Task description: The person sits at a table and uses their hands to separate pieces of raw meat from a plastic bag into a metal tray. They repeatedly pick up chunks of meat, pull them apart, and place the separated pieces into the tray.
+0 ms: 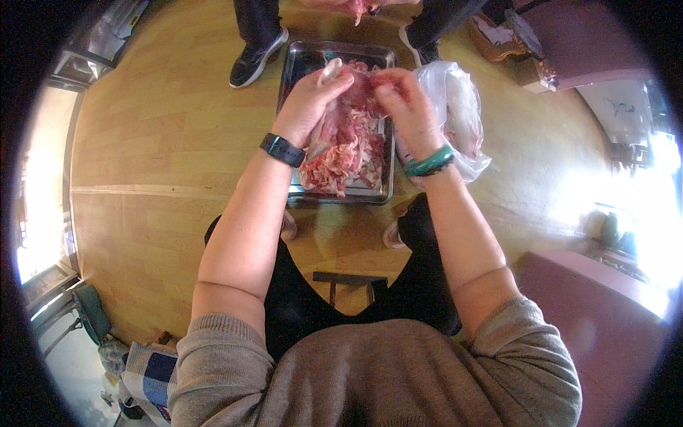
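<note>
My left hand point(315, 101), below a dark wristwatch, grips a long piece of raw meat point(339, 123) near its upper end; a pale, rounded end sticks up beside the thumb. At the meat's right side is my right hand point(403, 99), above a green bangle, with fingers bent and blurred, so I cannot tell whether they pinch anything. Beneath both hands a metal tray point(389, 195) on the floor holds many small scraps of raw meat point(371, 160). A clear plastic bag point(469, 117) with pale contents, perhaps meat, lies right of the tray, partly behind my right wrist.
Another person's legs and dark shoes point(259, 58) stand beyond the tray, with raw meat point(363, 5) between them at the top edge. A small stool point(349, 277) shows between my knees. Purple furniture point(581, 309) stands at right, a checked cloth point(149, 373) at lower left.
</note>
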Available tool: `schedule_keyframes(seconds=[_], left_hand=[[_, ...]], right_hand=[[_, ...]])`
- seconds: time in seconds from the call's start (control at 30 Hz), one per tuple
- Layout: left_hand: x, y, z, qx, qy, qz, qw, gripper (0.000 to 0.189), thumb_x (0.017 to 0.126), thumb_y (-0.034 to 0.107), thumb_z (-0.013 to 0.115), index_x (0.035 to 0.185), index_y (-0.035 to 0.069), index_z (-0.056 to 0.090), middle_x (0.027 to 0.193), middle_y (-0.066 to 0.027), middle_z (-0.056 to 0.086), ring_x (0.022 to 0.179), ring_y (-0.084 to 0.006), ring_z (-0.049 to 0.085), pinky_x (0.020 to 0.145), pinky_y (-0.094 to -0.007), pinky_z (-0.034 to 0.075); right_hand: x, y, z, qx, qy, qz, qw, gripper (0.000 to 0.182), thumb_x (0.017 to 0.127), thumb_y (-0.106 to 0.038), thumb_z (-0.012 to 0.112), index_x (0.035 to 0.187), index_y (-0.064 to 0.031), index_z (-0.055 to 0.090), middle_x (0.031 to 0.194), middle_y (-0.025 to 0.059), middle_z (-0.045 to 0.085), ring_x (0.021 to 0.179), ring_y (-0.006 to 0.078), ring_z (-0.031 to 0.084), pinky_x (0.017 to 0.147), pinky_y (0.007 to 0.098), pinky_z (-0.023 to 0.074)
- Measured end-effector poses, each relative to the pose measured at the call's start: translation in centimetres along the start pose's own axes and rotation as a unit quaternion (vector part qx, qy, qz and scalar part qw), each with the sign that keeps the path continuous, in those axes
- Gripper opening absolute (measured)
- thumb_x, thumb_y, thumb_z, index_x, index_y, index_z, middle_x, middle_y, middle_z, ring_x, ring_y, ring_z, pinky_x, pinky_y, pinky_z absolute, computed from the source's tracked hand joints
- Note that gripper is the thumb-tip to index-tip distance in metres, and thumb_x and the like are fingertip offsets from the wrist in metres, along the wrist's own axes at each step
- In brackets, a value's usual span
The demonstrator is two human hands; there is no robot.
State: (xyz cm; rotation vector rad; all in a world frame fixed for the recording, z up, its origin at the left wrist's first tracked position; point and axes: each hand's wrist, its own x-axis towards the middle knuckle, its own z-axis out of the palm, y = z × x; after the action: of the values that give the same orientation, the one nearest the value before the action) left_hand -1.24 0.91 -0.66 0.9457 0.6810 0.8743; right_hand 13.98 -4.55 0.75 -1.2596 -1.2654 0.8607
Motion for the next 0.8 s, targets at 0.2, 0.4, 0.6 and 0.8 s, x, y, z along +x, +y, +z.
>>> schedule_keyframes(seconds=[0.2, 0.4, 0.6, 0.8], left_hand=[[0.2, -0.3, -0.8, 0.068, -0.011, -0.009, 0.998, 0.022, 0.078, 0.018, 0.054, 0.094, 0.003, 0.053, 0.084, 0.0015, 0.051, 0.074, -0.0044, 0.044, 0.066, -0.0182, 0.035], [0.1, 0.5, -0.8, -0.07, -0.082, -0.03, 0.994, 0.018, 0.079, 0.013, 0.046, 0.093, 0.003, 0.05, 0.082, -0.002, 0.051, 0.073, -0.0105, 0.049, 0.066, -0.0229, 0.041], [-0.2, 1.1, -1.1, -0.144, -0.163, -0.051, 0.975, 0.021, 0.077, 0.01, 0.044, 0.098, 0.004, 0.047, 0.083, -0.0022, 0.051, 0.071, -0.0108, 0.049, 0.064, -0.0232, 0.042], [-0.4, 1.0, -0.1, -0.088, -0.117, -0.059, 0.987, 0.027, 0.077, 0.006, 0.047, 0.103, -0.001, 0.044, 0.085, -0.0041, 0.053, 0.075, -0.0105, 0.049, 0.068, -0.0222, 0.041]], right_hand=[[-0.6, -0.2, 0.6, -0.215, 0.012, -0.024, 0.976, 0.022, 0.063, -0.014, 0.056, 0.079, 0.0012, 0.054, 0.071, 0.0181, 0.055, 0.07, 0.0309, 0.055, 0.064, 0.0331, 0.0433], [-0.3, 2.9, -1.4, -0.249, -0.087, 0.05, 0.963, 0.021, 0.067, -0.016, 0.054, 0.081, -0.0001, 0.056, 0.078, 0.0208, 0.056, 0.075, 0.0339, 0.055, 0.067, 0.0369, 0.0438], [-0.4, 1.5, -0.3, -0.16, -0.099, 0.078, 0.979, 0.03, 0.074, -0.017, 0.055, 0.099, -0.0013, 0.052, 0.089, 0.0165, 0.057, 0.081, 0.0257, 0.056, 0.071, 0.0327, 0.0442], [-0.4, 0.0, 0.3, 0.164, -0.127, 0.135, 0.969, 0.036, 0.079, -0.016, 0.055, 0.108, 0.0026, 0.045, 0.096, 0.0063, 0.054, 0.085, 0.0109, 0.05, 0.077, 0.024, 0.0406]])
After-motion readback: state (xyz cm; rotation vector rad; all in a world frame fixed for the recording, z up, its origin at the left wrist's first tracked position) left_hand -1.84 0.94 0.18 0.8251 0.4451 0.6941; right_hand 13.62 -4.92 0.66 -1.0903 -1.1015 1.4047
